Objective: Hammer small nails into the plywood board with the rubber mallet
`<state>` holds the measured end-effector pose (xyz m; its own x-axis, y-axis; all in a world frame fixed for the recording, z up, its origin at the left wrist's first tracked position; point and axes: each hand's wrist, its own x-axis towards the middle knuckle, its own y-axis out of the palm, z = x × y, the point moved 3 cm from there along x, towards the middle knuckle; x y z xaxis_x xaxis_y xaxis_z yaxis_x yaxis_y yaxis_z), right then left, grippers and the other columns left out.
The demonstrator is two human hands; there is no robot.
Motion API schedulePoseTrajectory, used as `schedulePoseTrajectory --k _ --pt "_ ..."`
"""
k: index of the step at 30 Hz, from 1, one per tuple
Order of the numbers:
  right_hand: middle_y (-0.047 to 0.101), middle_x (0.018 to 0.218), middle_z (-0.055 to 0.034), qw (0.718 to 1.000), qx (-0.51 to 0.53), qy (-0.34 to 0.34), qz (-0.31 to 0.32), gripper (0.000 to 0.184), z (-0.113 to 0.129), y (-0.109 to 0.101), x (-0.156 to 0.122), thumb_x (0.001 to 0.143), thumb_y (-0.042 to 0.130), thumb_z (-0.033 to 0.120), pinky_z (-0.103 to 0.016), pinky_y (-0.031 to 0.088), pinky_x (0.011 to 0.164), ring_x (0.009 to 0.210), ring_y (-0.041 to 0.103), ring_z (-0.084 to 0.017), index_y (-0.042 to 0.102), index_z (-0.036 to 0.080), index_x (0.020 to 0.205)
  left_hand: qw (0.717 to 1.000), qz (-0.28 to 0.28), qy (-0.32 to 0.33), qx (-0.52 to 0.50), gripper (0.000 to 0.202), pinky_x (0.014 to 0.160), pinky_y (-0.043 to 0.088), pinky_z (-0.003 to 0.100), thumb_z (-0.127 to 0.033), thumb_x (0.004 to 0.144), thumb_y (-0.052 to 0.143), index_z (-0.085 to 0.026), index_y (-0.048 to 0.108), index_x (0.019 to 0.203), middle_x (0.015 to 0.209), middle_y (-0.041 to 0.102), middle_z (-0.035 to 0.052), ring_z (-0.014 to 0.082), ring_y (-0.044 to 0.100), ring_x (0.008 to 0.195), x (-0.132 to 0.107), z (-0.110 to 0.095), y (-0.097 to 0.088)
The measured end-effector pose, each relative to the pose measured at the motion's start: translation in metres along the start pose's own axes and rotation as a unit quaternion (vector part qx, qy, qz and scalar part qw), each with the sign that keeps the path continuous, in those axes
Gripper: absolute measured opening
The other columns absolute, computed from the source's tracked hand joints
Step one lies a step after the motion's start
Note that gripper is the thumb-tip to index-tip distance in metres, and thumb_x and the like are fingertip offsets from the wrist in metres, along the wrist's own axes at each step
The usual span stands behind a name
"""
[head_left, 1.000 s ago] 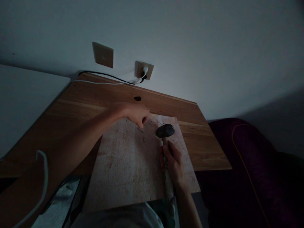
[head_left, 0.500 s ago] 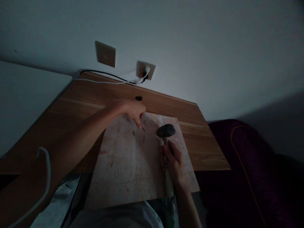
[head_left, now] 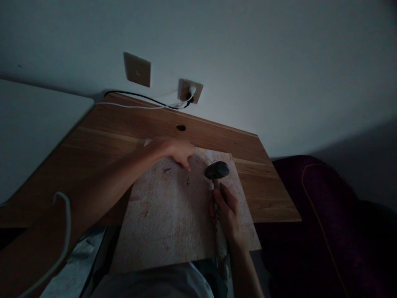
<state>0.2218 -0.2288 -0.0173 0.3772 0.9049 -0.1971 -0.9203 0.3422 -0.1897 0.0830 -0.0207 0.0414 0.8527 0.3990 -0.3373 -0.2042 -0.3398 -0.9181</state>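
Note:
My right hand [head_left: 228, 209] is wrapped round the pale, worn handle of a hammer [head_left: 217, 170]. Its thick dark head rests on or just above the board, towards the right. My left hand [head_left: 182, 153] reaches across to the far part of the reddish, rough wooden board [head_left: 161, 225], fingers curled and thumb pointing down to the surface; whatever is between them is hidden. Just below that thumb a small nail [head_left: 187, 181] shows on the board. Small shiny pieces [head_left: 167, 170], perhaps nails, lie left of the hand. More thin nails [head_left: 212, 160] seem to lie near the hammer head.
The board lies on a wooden desktop [head_left: 273, 198] with a cable hole [head_left: 181, 128]. Against the wall, a white and a black cable [head_left: 136, 96] run to a socket [head_left: 190, 91]. A white panel [head_left: 37, 132] borders the left; purple upholstery [head_left: 310, 186] stands at the right.
My left hand has shifted slightly right and its fingers cover the spot where a nail showed by the thumb. Shiny pieces to its left show more clearly. The hammer has hardly moved.

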Motion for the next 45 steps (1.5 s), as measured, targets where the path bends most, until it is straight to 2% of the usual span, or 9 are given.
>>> schedulePoseTrajectory --k 5,8,11,16,21,24,31,38,45 --pt "0.050 0.047 0.0082 1.000 -0.004 -0.006 -0.006 0.045 -0.001 -0.001 0.001 0.088 0.072 0.068 -0.023 0.033 0.032 0.034 0.042 -0.012 0.058 0.026 0.082 0.998 -0.058 -0.035 0.008 0.032 0.071 0.046 0.030 -0.045 0.083 0.086 -0.019 0.087 0.102 0.086 0.082 0.0125 0.0248 0.072 0.081 0.002 -0.011 0.006" --pt "0.050 0.048 0.0080 1.000 -0.010 -0.013 -0.008 0.045 0.000 -0.001 0.001 0.089 0.072 0.067 -0.022 0.033 0.033 0.035 0.043 -0.011 0.057 0.025 0.081 0.997 -0.062 -0.037 -0.012 0.031 0.074 0.047 0.031 -0.039 0.082 0.086 -0.020 0.086 0.107 0.093 0.083 0.0131 0.0258 0.072 0.088 0.002 -0.013 0.011" --pt "0.051 0.048 0.0074 1.000 -0.010 -0.013 -0.006 0.044 0.000 -0.001 0.000 0.090 0.071 0.066 -0.022 0.035 0.034 0.035 0.044 -0.011 0.057 0.025 0.080 0.997 -0.051 -0.037 -0.037 0.028 0.078 0.047 0.032 -0.037 0.081 0.086 -0.021 0.087 0.104 0.092 0.082 0.0131 0.0264 0.071 0.089 0.003 -0.010 0.011" --pt "0.051 0.049 0.0075 1.000 0.002 0.002 -0.004 0.044 -0.002 -0.001 0.000 0.090 0.072 0.066 -0.024 0.033 0.033 0.035 0.042 -0.011 0.058 0.026 0.083 0.999 -0.023 -0.022 -0.009 0.018 0.076 0.045 0.034 -0.031 0.088 0.080 -0.018 0.088 0.098 0.089 0.081 0.0127 0.0251 0.069 0.082 -0.001 0.003 0.000" --pt "0.051 0.051 0.0075 1.000 -0.003 0.003 -0.004 0.044 -0.002 -0.001 0.000 0.088 0.073 0.067 -0.025 0.035 0.033 0.036 0.043 -0.012 0.058 0.026 0.084 0.998 -0.045 -0.038 0.036 0.018 0.073 0.042 0.032 -0.025 0.090 0.072 -0.022 0.087 0.098 0.093 0.083 0.0095 0.0226 0.068 0.081 -0.008 0.027 -0.009" --pt "0.051 0.051 0.0075 1.000 -0.002 0.005 -0.011 0.043 -0.003 -0.002 0.001 0.088 0.073 0.066 -0.025 0.035 0.034 0.037 0.044 -0.012 0.058 0.026 0.085 0.998 -0.050 -0.040 0.027 0.019 0.071 0.041 0.031 -0.021 0.087 0.072 -0.023 0.087 0.098 0.094 0.083 0.0076 0.0210 0.068 0.079 -0.009 0.032 -0.008" --pt "0.051 0.049 0.0079 1.000 -0.005 0.003 -0.013 0.042 -0.005 -0.003 0.001 0.089 0.072 0.066 -0.025 0.035 0.033 0.035 0.042 -0.012 0.060 0.025 0.086 0.997 -0.051 -0.056 0.010 0.023 0.078 0.045 0.035 -0.020 0.083 0.069 -0.024 0.088 0.095 0.091 0.082 0.0096 0.0253 0.069 0.083 -0.008 0.032 -0.005" --pt "0.052 0.048 0.0075 1.000 -0.004 -0.005 -0.005 0.040 -0.001 -0.002 0.000 0.091 0.071 0.063 -0.024 0.035 0.034 0.035 0.044 -0.012 0.060 0.025 0.085 0.997 -0.060 -0.035 0.036 0.022 0.069 0.042 0.033 -0.017 0.081 0.066 -0.023 0.086 0.089 0.088 0.082 0.0076 0.0213 0.065 0.075 -0.010 0.035 -0.006" --pt "0.051 0.049 0.0085 1.000 0.008 0.001 -0.018 0.045 -0.006 -0.003 0.002 0.086 0.075 0.067 -0.022 0.035 0.032 0.034 0.043 -0.010 0.060 0.024 0.085 0.996 -0.057 -0.042 0.046 0.022 0.068 0.041 0.030 -0.019 0.082 0.067 -0.022 0.086 0.094 0.085 0.081 0.0055 0.0192 0.066 0.073 -0.010 0.020 -0.009"
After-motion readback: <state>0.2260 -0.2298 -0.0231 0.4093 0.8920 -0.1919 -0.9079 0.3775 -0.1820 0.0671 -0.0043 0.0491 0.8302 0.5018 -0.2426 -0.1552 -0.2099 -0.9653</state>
